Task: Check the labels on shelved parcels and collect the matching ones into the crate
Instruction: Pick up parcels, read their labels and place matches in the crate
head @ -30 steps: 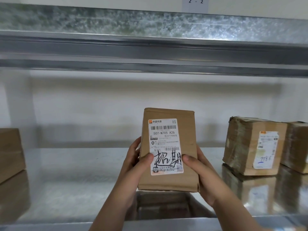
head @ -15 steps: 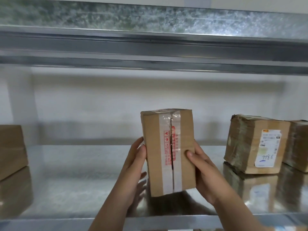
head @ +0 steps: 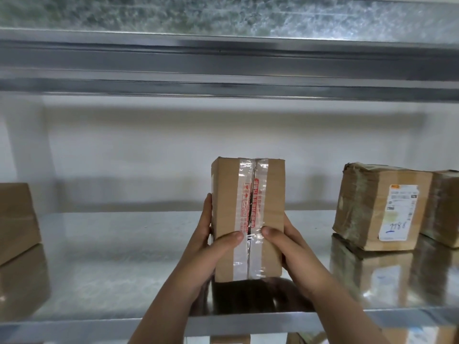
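I hold a tall cardboard parcel [head: 270,214] upright between both hands, over the middle of the metal shelf [head: 119,256]. Its lower end is right at the shelf's surface, and I cannot tell whether it rests there. The face toward me is plain brown card, with strips of clear glossy tape [head: 242,207] running top to bottom along the centre seam, red print down them and a dark slit where the flaps meet. My left hand [head: 211,249] is clamped on the left edge, fingers [head: 207,212] curled round the back, thumb pressed on the front beside the seam. My right hand [head: 293,249] grips the right edge the same way. The shelf is galvanised sheet, speckled and shiny enough to mirror the boxes. Well apart on the right stands a squat box [head: 367,207] bound in wrinkled tape, its white label [head: 401,212] carrying blue handwriting. A second box [head: 445,207] sits just beside it. A brown carton [head: 15,219] shows at the left edge. A grey steel upper shelf [head: 223,60] spans overhead.
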The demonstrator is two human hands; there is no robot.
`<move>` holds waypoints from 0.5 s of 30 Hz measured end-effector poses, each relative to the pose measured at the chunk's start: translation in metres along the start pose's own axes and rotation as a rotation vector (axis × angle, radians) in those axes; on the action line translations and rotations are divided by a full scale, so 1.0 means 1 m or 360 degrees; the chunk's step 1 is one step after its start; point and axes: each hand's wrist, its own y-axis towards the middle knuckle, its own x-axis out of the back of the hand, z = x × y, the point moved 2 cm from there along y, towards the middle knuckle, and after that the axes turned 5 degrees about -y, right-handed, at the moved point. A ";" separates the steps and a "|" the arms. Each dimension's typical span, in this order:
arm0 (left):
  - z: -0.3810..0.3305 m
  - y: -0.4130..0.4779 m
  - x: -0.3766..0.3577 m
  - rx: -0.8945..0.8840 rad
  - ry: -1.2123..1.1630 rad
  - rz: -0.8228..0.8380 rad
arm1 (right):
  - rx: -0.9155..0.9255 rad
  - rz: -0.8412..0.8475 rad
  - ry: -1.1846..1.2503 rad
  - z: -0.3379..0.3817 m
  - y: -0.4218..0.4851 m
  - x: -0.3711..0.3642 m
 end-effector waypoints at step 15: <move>-0.007 0.001 0.011 0.0023 -0.0254 -0.0657 | -0.0052 -0.0309 0.0303 -0.004 0.005 0.021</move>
